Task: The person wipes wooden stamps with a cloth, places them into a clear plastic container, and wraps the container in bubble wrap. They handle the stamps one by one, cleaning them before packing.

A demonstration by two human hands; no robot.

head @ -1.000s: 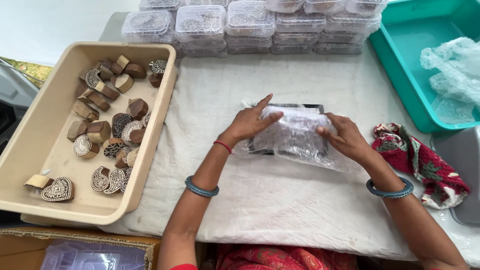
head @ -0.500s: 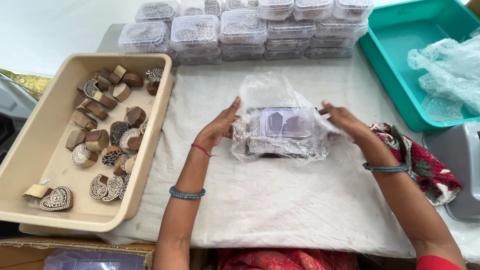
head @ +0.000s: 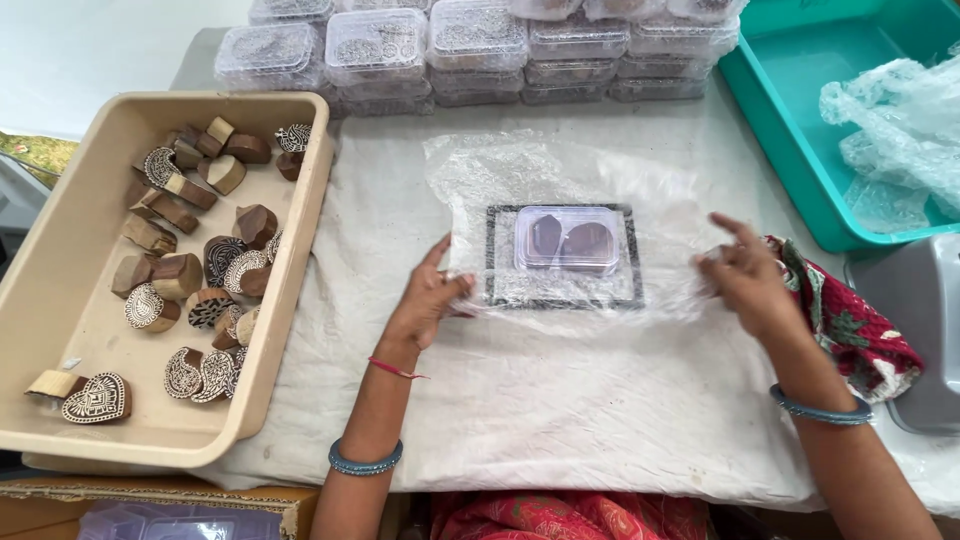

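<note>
Bubble wrap (head: 560, 190) lies flat across the middle of the white cloth (head: 560, 420), and we hold it by its two side edges so it stays spread under the small clear plastic box (head: 568, 238) that sits on it. Going from the left, the beige tray (head: 300, 300) sits at the table's left edge, within easy reach of our left arm, and holds loose carved wooden stamps (head: 180, 275), some face up, some on their sides, with a heart-shaped one at the near corner.

Our left hand (head: 425, 300) rests on the cloth at the wrap's left edge, thumb and fingers closed in a pinch on the film. The box holds two dark rounded pieces and seems to lie over a black-bordered rectangle that shows through the wrap; we cannot tell whether that rectangle is a card or a print on the cloth.

Our right hand (head: 745, 275) is at the right edge, fingertips drawn together on the film with the index finger lifted, so the sheet looks pulled taut between both hands.

At the far side, stacked clear lidded boxes (head: 470, 50) stand in rows. At far right a teal bin (head: 800, 150) holds crumpled plastic film (head: 895, 130), and a red patterned fabric (head: 850, 320) lies just beside our right wrist.
</note>
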